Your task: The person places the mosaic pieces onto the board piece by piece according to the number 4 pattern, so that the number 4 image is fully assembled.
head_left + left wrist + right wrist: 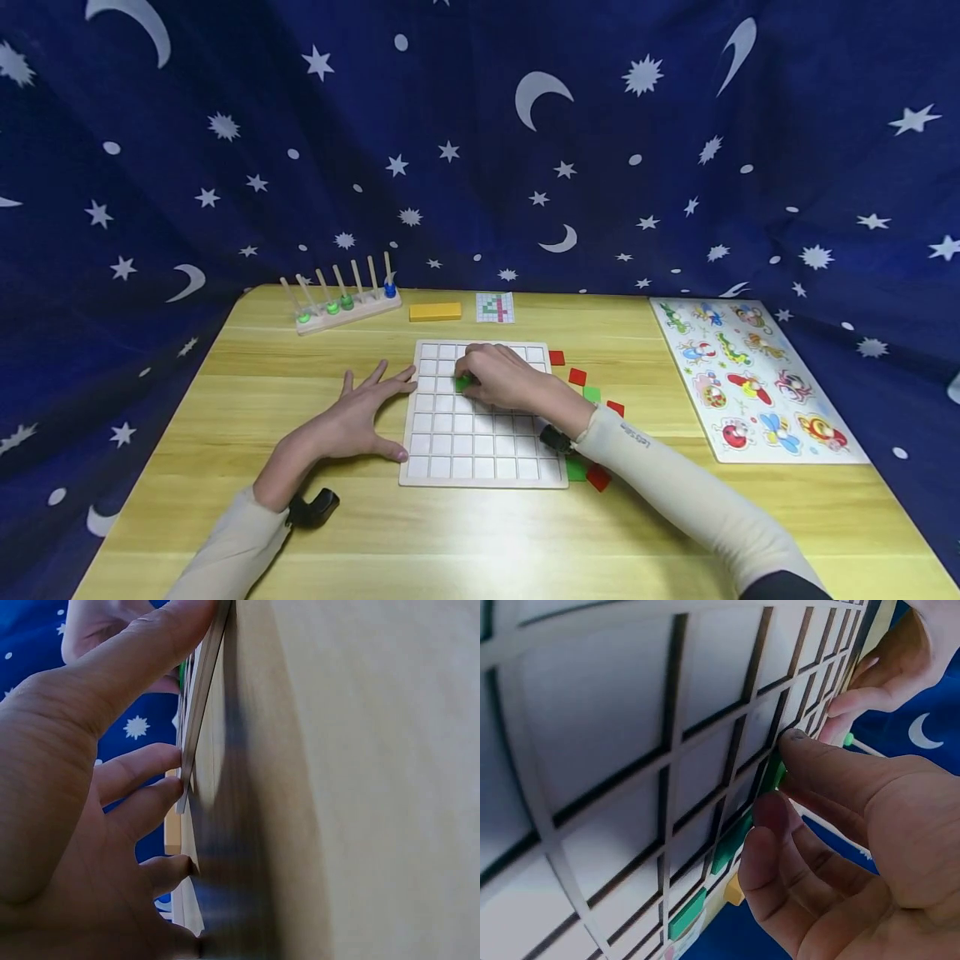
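Note:
A white grid board lies flat in the middle of the wooden table. My right hand reaches over its upper part and pinches a green square tile between thumb and fingers at a cell; the right wrist view shows that green tile on edge in the grid, and two more green tiles sit in cells along the same row. My left hand lies flat with fingers spread, its fingertips against the board's left edge.
Loose red and green tiles lie along the board's right side. At the back stand a peg rack with coloured beads, a yellow block and a small pattern card. An animal puzzle board fills the right side.

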The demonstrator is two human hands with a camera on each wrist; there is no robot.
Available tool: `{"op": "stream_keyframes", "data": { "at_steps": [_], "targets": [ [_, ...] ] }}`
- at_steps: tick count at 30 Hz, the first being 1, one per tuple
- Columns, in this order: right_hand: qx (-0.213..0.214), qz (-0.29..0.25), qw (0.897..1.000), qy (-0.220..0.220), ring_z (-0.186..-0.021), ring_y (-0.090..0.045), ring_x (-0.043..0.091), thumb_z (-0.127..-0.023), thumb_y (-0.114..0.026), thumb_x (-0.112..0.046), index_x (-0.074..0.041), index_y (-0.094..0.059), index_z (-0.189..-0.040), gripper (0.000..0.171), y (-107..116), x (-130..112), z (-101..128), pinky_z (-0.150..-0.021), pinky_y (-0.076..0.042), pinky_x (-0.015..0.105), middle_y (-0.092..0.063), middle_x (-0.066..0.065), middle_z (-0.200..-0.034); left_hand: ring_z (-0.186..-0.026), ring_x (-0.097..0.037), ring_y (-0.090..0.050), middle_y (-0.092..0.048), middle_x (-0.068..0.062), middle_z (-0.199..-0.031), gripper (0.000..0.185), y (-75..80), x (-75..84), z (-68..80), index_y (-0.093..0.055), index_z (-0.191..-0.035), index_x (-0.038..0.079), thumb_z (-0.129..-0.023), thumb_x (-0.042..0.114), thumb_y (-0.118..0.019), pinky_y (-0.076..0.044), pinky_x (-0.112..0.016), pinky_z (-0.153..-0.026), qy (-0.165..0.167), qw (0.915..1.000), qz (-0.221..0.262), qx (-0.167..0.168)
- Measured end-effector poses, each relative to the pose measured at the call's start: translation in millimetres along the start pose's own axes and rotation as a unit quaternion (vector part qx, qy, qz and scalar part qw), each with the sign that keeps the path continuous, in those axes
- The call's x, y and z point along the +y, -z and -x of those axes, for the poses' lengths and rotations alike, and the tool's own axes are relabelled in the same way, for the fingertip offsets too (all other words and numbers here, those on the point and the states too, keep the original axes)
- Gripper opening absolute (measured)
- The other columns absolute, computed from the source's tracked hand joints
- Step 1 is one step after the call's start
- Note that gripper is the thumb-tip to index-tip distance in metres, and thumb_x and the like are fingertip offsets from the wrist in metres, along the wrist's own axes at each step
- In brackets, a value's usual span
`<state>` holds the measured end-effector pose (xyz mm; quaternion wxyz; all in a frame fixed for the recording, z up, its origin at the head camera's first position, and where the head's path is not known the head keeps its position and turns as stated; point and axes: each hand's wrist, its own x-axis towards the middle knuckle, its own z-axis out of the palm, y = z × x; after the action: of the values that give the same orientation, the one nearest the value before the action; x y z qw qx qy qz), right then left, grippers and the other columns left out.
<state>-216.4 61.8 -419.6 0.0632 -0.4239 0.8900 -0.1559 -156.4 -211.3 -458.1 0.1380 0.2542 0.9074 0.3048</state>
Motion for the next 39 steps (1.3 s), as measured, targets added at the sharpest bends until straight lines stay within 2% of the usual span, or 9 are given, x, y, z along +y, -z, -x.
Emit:
{"op": "stream_keyframes", "data": {
  "at_steps": [6,10,15,19,24,31,39],
  "targets": [
    [-0.006,-0.001,1.0,-0.004,-0.075,-0.055,0.012,-0.086,-0.079,-0.009,-0.011,-0.074,-0.087,0.006,-1,-1,3,-0.062,-0.048,0.028,-0.066,0.001,-0.087,-0.151,-0.037,-0.001,-0.022,-0.001,-0.165,0.103,-3.4,-0.5,-0.5,-0.045,-0.151,0.015,-0.065,0.052,-0.09,0.012,-0.074,-0.107,0.0,1.0,-0.001,-0.001],
    [-0.004,0.0,1.0,-0.007,-0.082,-0.06,0.013,-0.085,-0.08,-0.011,-0.012,-0.077,-0.092,0.008,-3,1,5,-0.067,-0.051,0.03,-0.068,0.0,-0.091,-0.151,-0.036,0.001,-0.021,0.0,-0.165,0.103,-5.9,-1.5,-1.9,-0.045,-0.151,0.015,-0.066,0.052,-0.09,0.013,-0.073,-0.107,0.001,1.0,0.002,-0.003],
    [-0.007,-0.009,1.0,-0.011,-0.084,-0.063,0.017,-0.084,-0.082,-0.016,-0.011,-0.077,-0.103,0.02,-2,2,8,-0.068,-0.052,0.033,-0.069,0.003,-0.096,-0.151,-0.036,0.001,-0.02,0.001,-0.165,0.103,-8.1,-1.2,-2.4,-0.045,-0.151,0.015,-0.066,0.052,-0.089,0.013,-0.073,-0.108,0.001,1.0,0.0,-0.008],
    [0.006,-0.024,0.999,-0.024,-0.083,-0.064,0.019,-0.083,-0.083,-0.017,-0.008,-0.075,-0.11,0.029,4,5,17,-0.066,-0.053,0.034,-0.07,0.005,-0.099,-0.151,-0.037,0.0,-0.02,0.0,-0.165,0.103,-8.3,-0.7,-1.4,-0.045,-0.151,0.014,-0.066,0.05,-0.09,0.013,-0.072,-0.108,0.003,1.0,-0.002,-0.007],
    [0.036,-0.022,0.998,-0.036,-0.07,-0.058,0.014,-0.087,-0.077,-0.011,-0.007,-0.076,-0.109,0.023,15,15,37,-0.058,-0.048,0.029,-0.069,0.005,-0.096,-0.151,-0.039,-0.002,-0.021,-0.002,-0.165,0.104,-8.4,-0.7,-0.5,-0.045,-0.151,0.012,-0.065,0.048,-0.091,0.012,-0.073,-0.107,-0.001,1.0,-0.002,-0.003],
    [0.063,-0.016,0.996,-0.062,-0.073,-0.062,0.013,-0.087,-0.076,-0.01,-0.006,-0.076,-0.108,0.021,26,28,69,-0.064,-0.051,0.031,-0.071,0.006,-0.095,-0.151,-0.038,-0.002,-0.021,-0.001,-0.165,0.103,-6.4,-1.8,-0.8,-0.045,-0.151,0.013,-0.066,0.048,-0.091,0.011,-0.072,-0.108,0.0,1.0,-0.008,-0.001],
    [0.09,-0.008,0.991,-0.094,-0.07,-0.06,0.01,-0.084,-0.079,-0.007,-0.004,-0.076,-0.1,0.016,34,44,112,-0.06,-0.049,0.029,-0.07,0.003,-0.09,-0.151,-0.037,0.0,-0.02,0.0,-0.165,0.104,-2.5,-2.1,-2.1,-0.044,-0.152,0.014,-0.066,0.05,-0.091,0.013,-0.071,-0.108,-0.003,1.0,-0.007,0.0]
  ]
}}
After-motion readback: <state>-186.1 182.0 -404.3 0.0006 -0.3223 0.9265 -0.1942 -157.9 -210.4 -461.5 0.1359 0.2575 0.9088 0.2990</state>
